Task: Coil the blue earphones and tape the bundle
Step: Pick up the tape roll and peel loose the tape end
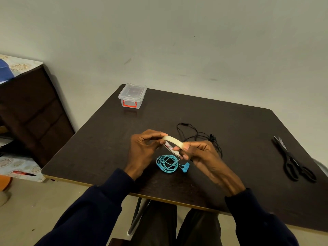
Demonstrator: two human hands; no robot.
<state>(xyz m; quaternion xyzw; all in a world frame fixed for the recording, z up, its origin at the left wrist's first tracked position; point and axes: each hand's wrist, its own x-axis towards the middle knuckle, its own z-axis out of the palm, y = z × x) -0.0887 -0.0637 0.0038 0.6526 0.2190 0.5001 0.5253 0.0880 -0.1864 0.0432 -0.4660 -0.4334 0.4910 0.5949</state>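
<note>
The blue earphones (167, 164) lie coiled in a loose ring on the dark table (239, 132), their two earbuds sticking out to the right. Just above them I hold a roll of pale tape (173, 141) with both hands. My left hand (144, 148) pinches the roll's left end between thumb and fingers. My right hand (197, 153) grips the right end, fingertips on the roll's rim. Neither hand touches the earphones.
A black earphone cable (198, 135) sprawls behind my right hand. Black scissors (292, 160) lie at the right of the table. A clear lidded box with red latches (132, 95) stands at the far left corner. A dark cabinet (26, 112) stands left of the table.
</note>
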